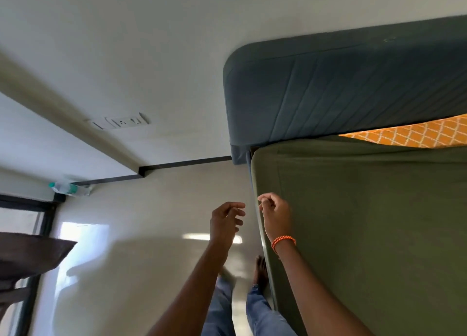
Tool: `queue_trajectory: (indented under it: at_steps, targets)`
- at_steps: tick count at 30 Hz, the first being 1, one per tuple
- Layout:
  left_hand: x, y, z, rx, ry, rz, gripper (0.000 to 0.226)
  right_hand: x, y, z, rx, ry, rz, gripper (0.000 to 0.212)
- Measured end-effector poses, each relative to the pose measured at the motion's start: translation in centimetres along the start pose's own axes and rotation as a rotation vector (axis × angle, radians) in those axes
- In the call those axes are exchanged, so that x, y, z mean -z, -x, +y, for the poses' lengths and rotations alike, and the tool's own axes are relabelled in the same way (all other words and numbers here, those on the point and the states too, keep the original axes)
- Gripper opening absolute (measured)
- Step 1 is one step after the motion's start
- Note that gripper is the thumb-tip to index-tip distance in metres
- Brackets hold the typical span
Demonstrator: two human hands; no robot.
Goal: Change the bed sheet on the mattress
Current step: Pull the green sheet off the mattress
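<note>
Two bare forearms reaching forward from the near edge, above blue jeans [262,313] and a bare foot [260,270] on the pale floor [151,234]. Right hand [275,215], orange cord bracelet [283,242] at its wrist, thumb and forefinger pinching the left edge of the olive green sheet [366,222] covering the mattress on the right. Left hand [226,222] just left of it, apart from the sheet, fingers loosely curled, holding nothing. Farther right, orange patterned cloth [414,134] showing past the sheet's far edge. Beyond, padded blue-grey headboard [341,88] against the white wall [151,45]. Wall socket [126,120] far left; plastic bottle [69,188] near a dark-framed window [27,222].
</note>
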State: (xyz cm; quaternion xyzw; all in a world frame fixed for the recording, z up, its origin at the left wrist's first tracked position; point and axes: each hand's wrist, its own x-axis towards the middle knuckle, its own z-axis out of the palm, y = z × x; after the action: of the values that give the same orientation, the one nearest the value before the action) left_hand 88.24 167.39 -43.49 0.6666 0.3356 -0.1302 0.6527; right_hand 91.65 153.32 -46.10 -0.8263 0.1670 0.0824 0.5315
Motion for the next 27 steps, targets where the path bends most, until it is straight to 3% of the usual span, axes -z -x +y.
queue_trajectory:
  at_steps: [8,13,17,20,24,27]
  targets:
    - [-4.2,-14.7,1.7,0.046,-0.120,-0.099,0.033,-4.5,-11.9,1.3,-0.118,0.013,-0.017,0.021]
    - [-7.6,-23.5,0.9,0.023,-0.270,-0.146,0.036,-6.8,-18.7,5.9,-0.210,0.012,-0.023,0.019]
    - [-10.7,-29.9,-2.9,0.005,-0.417,-0.183,0.042,-7.5,-23.7,11.2,-0.269,0.153,-0.004,0.018]
    - [-13.4,-33.7,-5.6,-0.120,-0.630,-0.180,0.041,-8.3,-27.8,15.4,-0.248,0.218,0.051,0.020]
    - [-16.9,-37.0,-7.3,-0.385,-0.899,-0.133,0.050,-8.8,-32.3,18.0,-0.235,0.196,0.089,0.054]
    - [-18.8,-39.6,-8.2,-0.471,-1.020,-0.126,0.054,-9.5,-34.6,19.3,-0.210,0.194,0.139,0.057]
